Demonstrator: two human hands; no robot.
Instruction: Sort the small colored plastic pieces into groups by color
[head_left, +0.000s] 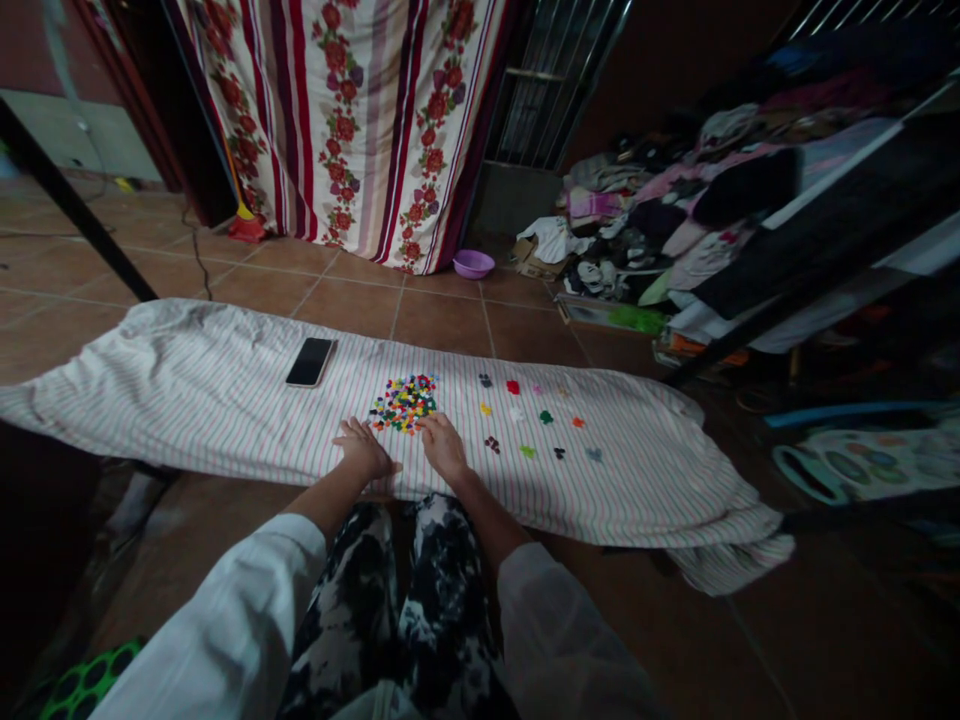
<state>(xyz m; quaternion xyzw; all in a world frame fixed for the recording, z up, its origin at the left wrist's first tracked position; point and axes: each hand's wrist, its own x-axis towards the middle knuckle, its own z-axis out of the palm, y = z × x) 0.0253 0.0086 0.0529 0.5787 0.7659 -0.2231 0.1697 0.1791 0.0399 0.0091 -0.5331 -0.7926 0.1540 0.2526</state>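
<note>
A mixed pile of small colourful beads or buttons [405,402] lies on the striped cloth [225,400]; their exact kind is too small to tell. My left hand [363,450] rests on the cloth at the pile's near left edge, fingers spread. At the near right edge of the pile, my right hand [444,447] has its fingertips pinched together. Anything between them is too small to make out. To the right sit several small single-colour heaps, among them a red heap [512,387], a dark green heap [546,417] and a grey heap [594,455].
A phone [311,362] with a dark screen lies left of the pile. Beyond the cloth are a floral curtain [375,130], a purple basin [473,264] and a broom [246,225] on the tiled floor. Heaped clothes [652,210] fill the right side.
</note>
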